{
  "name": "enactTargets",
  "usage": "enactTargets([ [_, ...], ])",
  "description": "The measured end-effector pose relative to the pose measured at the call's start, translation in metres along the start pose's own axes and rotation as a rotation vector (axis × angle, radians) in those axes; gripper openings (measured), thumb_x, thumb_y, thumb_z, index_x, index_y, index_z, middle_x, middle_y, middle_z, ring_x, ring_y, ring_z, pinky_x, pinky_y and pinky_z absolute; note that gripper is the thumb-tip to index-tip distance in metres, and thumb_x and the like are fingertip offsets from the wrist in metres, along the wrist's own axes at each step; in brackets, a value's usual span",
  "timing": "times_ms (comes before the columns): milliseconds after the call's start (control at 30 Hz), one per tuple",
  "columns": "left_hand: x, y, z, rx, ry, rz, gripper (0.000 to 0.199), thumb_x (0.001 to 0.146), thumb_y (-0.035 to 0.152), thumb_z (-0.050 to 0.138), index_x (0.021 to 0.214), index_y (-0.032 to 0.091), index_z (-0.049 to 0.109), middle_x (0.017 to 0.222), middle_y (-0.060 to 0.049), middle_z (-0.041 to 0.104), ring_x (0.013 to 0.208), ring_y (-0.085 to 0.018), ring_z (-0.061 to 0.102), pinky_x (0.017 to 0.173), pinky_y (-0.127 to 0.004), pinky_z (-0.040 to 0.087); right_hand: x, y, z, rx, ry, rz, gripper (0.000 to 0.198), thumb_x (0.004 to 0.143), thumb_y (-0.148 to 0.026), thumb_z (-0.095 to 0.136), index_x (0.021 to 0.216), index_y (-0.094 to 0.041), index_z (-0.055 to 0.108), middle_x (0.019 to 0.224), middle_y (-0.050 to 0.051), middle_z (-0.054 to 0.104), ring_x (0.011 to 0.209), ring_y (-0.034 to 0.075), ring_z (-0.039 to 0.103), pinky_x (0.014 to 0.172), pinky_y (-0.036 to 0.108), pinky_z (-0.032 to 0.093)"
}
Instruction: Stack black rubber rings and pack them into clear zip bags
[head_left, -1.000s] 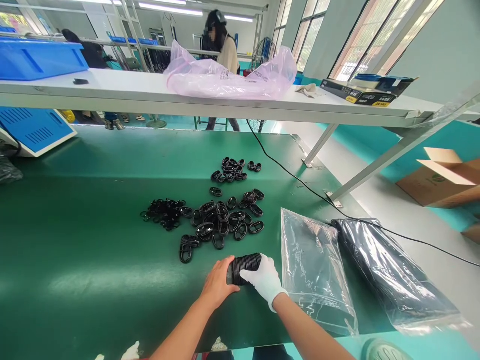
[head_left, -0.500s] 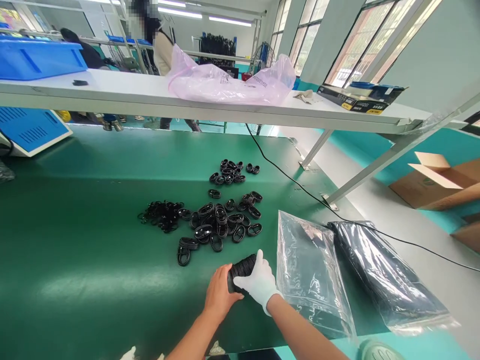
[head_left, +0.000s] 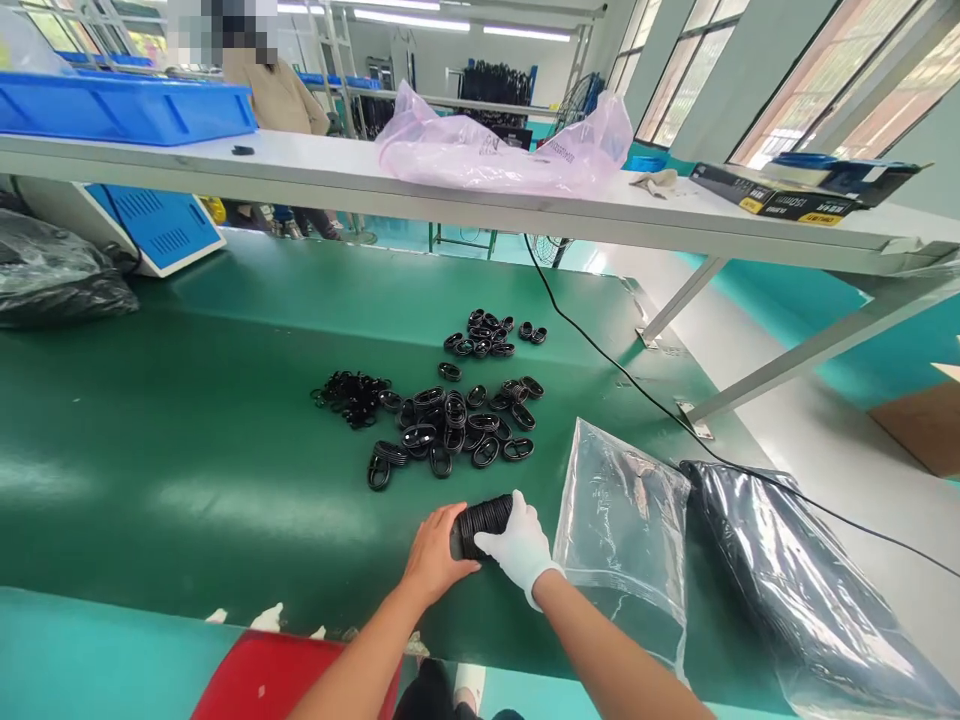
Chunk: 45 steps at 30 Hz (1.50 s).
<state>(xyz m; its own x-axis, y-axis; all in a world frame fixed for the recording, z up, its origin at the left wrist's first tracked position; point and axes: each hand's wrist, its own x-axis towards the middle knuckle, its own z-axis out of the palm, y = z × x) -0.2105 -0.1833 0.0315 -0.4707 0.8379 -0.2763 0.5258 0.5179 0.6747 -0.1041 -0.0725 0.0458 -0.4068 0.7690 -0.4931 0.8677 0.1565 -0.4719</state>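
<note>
At the lower centre of the frame, two hands are gripping a stack of black rings (head_left: 486, 520) between them. The bare left hand (head_left: 435, 553) is curling part-way around the stack's left end, fingers above and thumb below. The right hand (head_left: 523, 543), wearing a white glove, is clasping the right end, its thumb lying across the near side. The stack is lying sideways, its right end tilting a little higher in the frame; whether it is touching the green tabletop (head_left: 225, 450), I cannot tell.

Just beyond the hands, a heap of black loops (head_left: 454, 425) is spreading near the centre, with a tangle of thin black bands (head_left: 352, 398) sitting at its left and a smaller cluster of loops (head_left: 480, 345) resting above it. Right of the hands, a clear plastic bag (head_left: 626, 520) is lying flat, and a dark wrapped package (head_left: 810, 580) is filling the lower right beside it. A black cable (head_left: 600, 352) is running down rightward over the package's upper end.

Across the upper frame, a shelf (head_left: 322, 190) is carrying a blue bin (head_left: 150, 112) at the left, a pink bag (head_left: 502, 155) mid-way and a black box (head_left: 772, 190) at the right.
</note>
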Motion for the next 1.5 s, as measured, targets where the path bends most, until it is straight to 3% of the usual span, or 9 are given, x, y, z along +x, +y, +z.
enactTargets([
  [333,-0.003,-0.005,0.003,0.003,-0.001,0.035,0.080,0.053,0.028,0.073,0.125,0.027,0.040,0.129,-0.005,0.046,0.120,-0.024,0.040,0.101,-0.042,0.028,0.001,0.002,0.005,-0.027,0.008,-0.034,0.096,0.058,-0.041,0.060,0.137,-0.007,0.017,0.123,0.018,0.042,0.113,0.031,0.044,0.091,0.038,0.037],
  [467,-0.002,-0.007,0.004,0.003,-0.044,-0.008,0.083,0.053,0.027,0.072,0.128,0.027,0.037,0.133,-0.006,0.042,0.124,-0.026,0.036,0.103,-0.045,0.026,-0.006,-0.003,0.013,-0.076,0.089,-0.012,0.111,0.051,-0.045,0.064,0.138,-0.004,0.008,0.122,0.019,0.043,0.113,0.033,0.043,0.091,0.040,0.036],
  [700,0.000,-0.013,0.003,-0.013,-0.087,0.006,0.085,0.053,0.026,0.072,0.130,0.027,0.034,0.134,-0.005,0.042,0.124,-0.026,0.036,0.103,-0.045,0.026,-0.009,-0.009,0.020,-0.099,0.158,0.003,0.110,0.051,-0.044,0.064,0.138,-0.004,0.011,0.120,0.019,0.045,0.112,0.032,0.044,0.091,0.038,0.036],
  [767,0.001,-0.013,0.002,-0.017,-0.078,0.004,0.082,0.055,0.024,0.071,0.129,0.027,0.036,0.134,-0.005,0.042,0.124,-0.025,0.036,0.103,-0.044,0.026,-0.004,-0.007,0.009,-0.102,0.101,0.020,0.104,0.055,-0.045,0.062,0.138,-0.004,0.014,0.119,0.019,0.047,0.111,0.032,0.046,0.091,0.038,0.036],
  [933,0.001,-0.014,0.002,-0.034,-0.058,0.014,0.078,0.057,0.024,0.068,0.128,0.027,0.036,0.134,-0.004,0.042,0.123,-0.024,0.037,0.104,-0.043,0.025,0.005,-0.002,-0.019,-0.080,-0.069,0.008,0.058,0.076,-0.045,0.044,0.128,-0.019,0.040,0.122,0.011,0.052,0.113,0.026,0.048,0.095,0.036,0.032],
  [1033,0.002,-0.015,0.003,-0.026,-0.057,0.017,0.076,0.058,0.025,0.067,0.128,0.027,0.036,0.133,-0.003,0.043,0.123,-0.023,0.037,0.103,-0.042,0.025,-0.003,-0.009,-0.006,-0.059,0.002,0.044,0.078,0.072,-0.051,0.047,0.135,-0.009,0.027,0.126,0.016,0.048,0.116,0.028,0.045,0.096,0.037,0.033],
  [1133,0.003,-0.017,0.004,-0.003,-0.060,0.024,0.075,0.058,0.025,0.066,0.128,0.025,0.038,0.132,-0.004,0.044,0.122,-0.023,0.038,0.102,-0.039,0.026,-0.013,-0.018,0.021,-0.101,0.180,0.041,0.107,0.056,-0.048,0.062,0.138,-0.002,0.011,0.128,0.021,0.042,0.121,0.033,0.037,0.098,0.039,0.029],
  [1233,0.005,-0.017,0.003,0.031,-0.065,0.018,0.073,0.059,0.024,0.062,0.128,0.023,0.038,0.131,-0.004,0.045,0.121,-0.023,0.037,0.101,-0.038,0.027,-0.017,-0.023,0.038,-0.139,0.266,0.033,0.108,0.052,-0.040,0.063,0.139,-0.004,0.009,0.129,0.020,0.041,0.121,0.034,0.035,0.098,0.041,0.027],
  [1500,0.010,-0.018,0.006,0.070,-0.042,0.021,0.073,0.057,0.006,0.046,0.129,0.020,0.038,0.131,-0.004,0.045,0.121,-0.020,0.037,0.099,-0.033,0.028,-0.012,-0.033,0.045,-0.168,0.323,0.117,0.112,0.047,-0.034,0.061,0.140,-0.007,0.004,0.133,0.018,0.035,0.123,0.036,0.031,0.101,0.045,0.019],
])
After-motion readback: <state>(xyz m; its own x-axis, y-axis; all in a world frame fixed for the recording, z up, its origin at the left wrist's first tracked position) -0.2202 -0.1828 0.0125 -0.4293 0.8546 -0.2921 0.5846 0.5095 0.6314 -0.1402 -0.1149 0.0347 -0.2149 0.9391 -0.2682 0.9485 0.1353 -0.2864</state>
